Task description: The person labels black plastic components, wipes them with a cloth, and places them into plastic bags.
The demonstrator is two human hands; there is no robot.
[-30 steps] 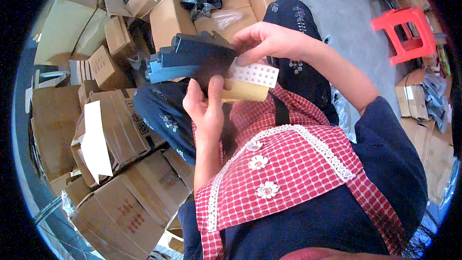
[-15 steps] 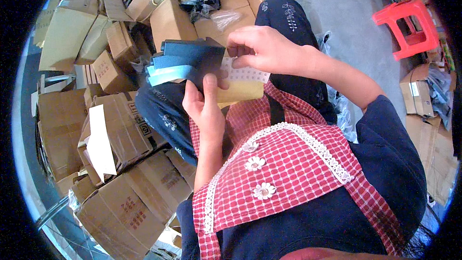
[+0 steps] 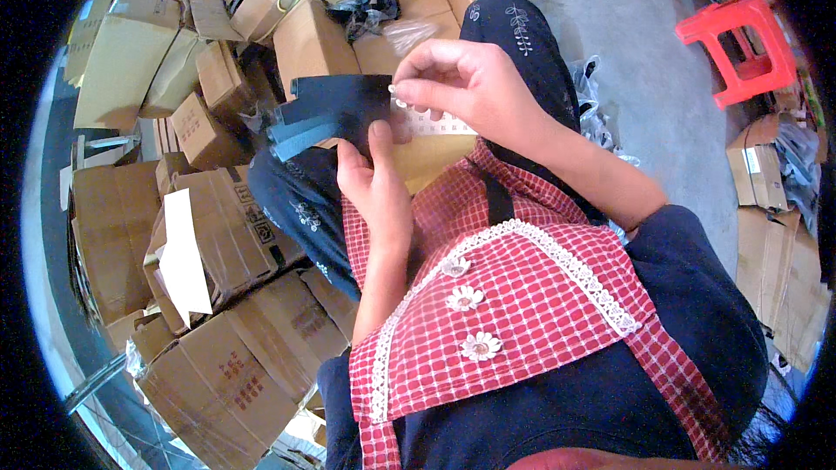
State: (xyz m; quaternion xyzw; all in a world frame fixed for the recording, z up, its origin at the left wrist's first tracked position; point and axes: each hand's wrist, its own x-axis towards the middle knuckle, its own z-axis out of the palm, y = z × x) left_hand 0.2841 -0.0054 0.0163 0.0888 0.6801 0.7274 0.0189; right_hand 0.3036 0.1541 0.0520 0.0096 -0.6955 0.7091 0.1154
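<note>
My left hand (image 3: 379, 196) grips a fanned stack of dark, smooth flat pieces (image 3: 335, 109), thumb on top; their exact kind is unclear. Lighter blue shows along the stack's lower left edges. Under its right side lie a white sticker sheet (image 3: 448, 125) with rows of small printed labels and a yellowish sheet (image 3: 435, 161), both reaching over my lap. My right hand (image 3: 479, 91) is closed in a pinch at the stack's right edge. A tiny white sticker (image 3: 394, 94) shows at its fingertips. The right hand covers part of the sticker sheet.
An open carton (image 3: 313, 43) with dark and clear plastic inside stands beyond my knees. Cardboard boxes (image 3: 218, 383) pile up on the left. On the right are a red plastic stool (image 3: 740, 48) and more cartons (image 3: 758, 174). Clear plastic (image 3: 592, 113) lies beside my right leg.
My right hand has moved left from the sticker sheet to the stack's right edge, with a tiny white sticker now at its fingertips. The stack has tilted slightly, and its bright blue sheen has dulled.
</note>
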